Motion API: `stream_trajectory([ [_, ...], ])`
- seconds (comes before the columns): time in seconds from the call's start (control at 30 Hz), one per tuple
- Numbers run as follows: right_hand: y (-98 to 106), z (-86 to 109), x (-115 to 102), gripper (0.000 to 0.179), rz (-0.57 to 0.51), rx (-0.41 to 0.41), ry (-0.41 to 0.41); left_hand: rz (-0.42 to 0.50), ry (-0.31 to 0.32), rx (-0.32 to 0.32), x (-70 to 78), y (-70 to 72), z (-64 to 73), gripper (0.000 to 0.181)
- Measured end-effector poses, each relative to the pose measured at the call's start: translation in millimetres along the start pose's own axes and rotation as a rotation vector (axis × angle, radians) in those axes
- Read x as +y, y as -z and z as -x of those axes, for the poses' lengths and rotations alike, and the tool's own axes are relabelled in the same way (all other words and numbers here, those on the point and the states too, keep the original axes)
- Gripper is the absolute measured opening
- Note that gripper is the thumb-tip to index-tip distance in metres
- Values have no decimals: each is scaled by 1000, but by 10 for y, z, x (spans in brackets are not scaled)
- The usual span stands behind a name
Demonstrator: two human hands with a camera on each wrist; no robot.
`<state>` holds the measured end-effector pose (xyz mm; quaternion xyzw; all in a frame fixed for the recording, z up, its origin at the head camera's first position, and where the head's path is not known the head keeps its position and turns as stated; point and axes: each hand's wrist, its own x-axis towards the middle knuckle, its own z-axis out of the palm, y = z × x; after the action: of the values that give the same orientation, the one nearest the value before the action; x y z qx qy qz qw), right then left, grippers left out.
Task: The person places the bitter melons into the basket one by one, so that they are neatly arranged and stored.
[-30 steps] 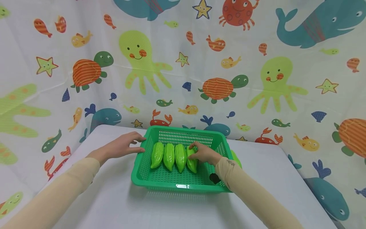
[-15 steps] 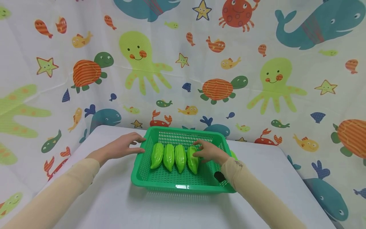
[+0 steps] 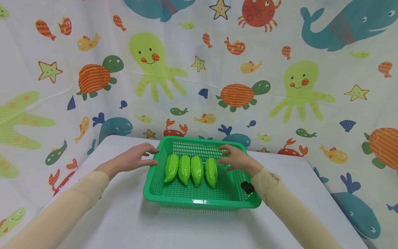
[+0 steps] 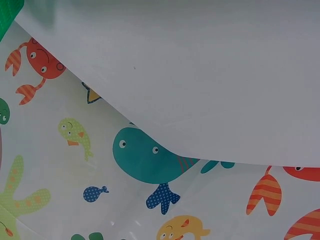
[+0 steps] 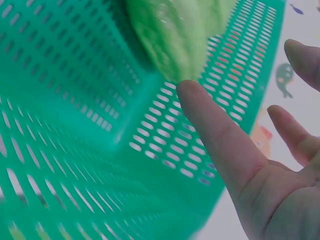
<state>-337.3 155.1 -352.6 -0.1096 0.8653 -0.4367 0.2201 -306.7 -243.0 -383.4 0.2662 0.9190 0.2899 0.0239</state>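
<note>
Several bumpy bright green bitter melons lie side by side in a green slotted plastic basket (image 3: pixel 202 204). The rightmost bitter melon (image 3: pixel 211 173) sits slightly apart from its neighbour (image 3: pixel 196 171). Just to its right, over the basket's right part, hovers the right hand (image 3: pixel 238 159), fingers spread and holding nothing. In the right wrist view a fingertip of the right hand (image 5: pixel 250 175) overlaps the tip of a bitter melon (image 5: pixel 172 45); contact is unclear. At the basket's left rim the left hand (image 3: pixel 133 159) rests, thumb and fingers apart, fingertips at the rim. It is not seen in the left wrist view.
The basket stands on a white table (image 3: pixel 124 214). Behind and beside it hangs a white curtain (image 3: pixel 192 83) with printed sea animals. A black patch (image 3: pixel 247 187) shows by the right wrist. The right forearm covers part of the basket's right rim.
The right hand has let go of the rightmost bitter melon and drawn back to the right. The light green thing outside the basket's right side is now hidden. The left hand stays put.
</note>
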Motion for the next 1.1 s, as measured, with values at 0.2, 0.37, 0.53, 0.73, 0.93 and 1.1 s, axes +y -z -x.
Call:
stream_trajectory([
  [0.2, 201, 108, -26, 63, 51, 45, 23, -4, 6, -2, -7, 0, -16, 61],
  [0.37, 348, 211, -15, 64, 85, 82, 34, -6, 7, -6, -3, 3, -16, 61],
  [0.53, 461, 300, 1, 63, 83, 103, 51, -4, 13, -8, 8, 7, -6, 61],
  [0.73, 588, 381, 53, 65, 42, 144, 101, -8, 11, -3, 11, 8, 0, 61],
  [0.93, 674, 461, 137, 63, 132, 205, 98, 1, 8, -4, 9, 3, 7, 61],
  [1.1, 717, 520, 215, 62, 261, 253, 73, 3, 4, -2, 6, 6, 12, 61],
])
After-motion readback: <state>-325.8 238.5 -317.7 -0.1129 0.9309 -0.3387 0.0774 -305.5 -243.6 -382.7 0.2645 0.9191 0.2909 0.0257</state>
